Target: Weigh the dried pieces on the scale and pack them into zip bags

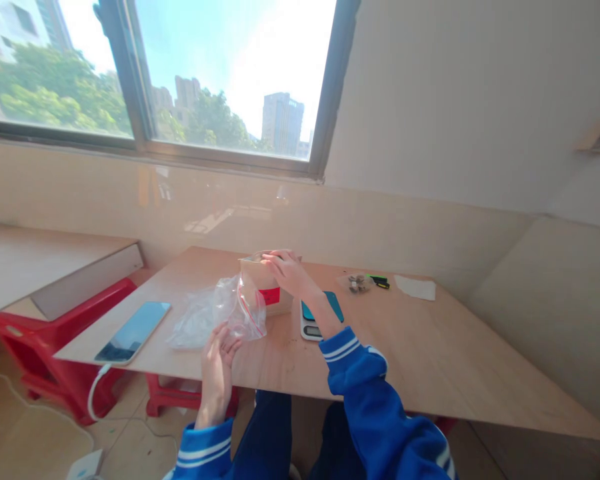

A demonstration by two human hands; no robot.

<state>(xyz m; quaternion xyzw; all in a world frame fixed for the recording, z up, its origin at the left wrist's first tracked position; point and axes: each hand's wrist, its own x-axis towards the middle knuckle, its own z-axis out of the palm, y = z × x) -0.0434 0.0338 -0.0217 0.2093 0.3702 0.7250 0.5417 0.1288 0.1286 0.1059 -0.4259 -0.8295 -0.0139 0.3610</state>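
On the tabletop (430,360), right hand (287,270) grips the top of a paper bag (265,283). Left hand (219,350) pinches a clear plastic bag (215,317).

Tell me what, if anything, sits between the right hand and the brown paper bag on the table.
Nothing visible does. The right hand already rests on the open top of the brown paper bag. The left hand holds the clear plastic bag beside the paper bag's left side, not between that hand and the bag.
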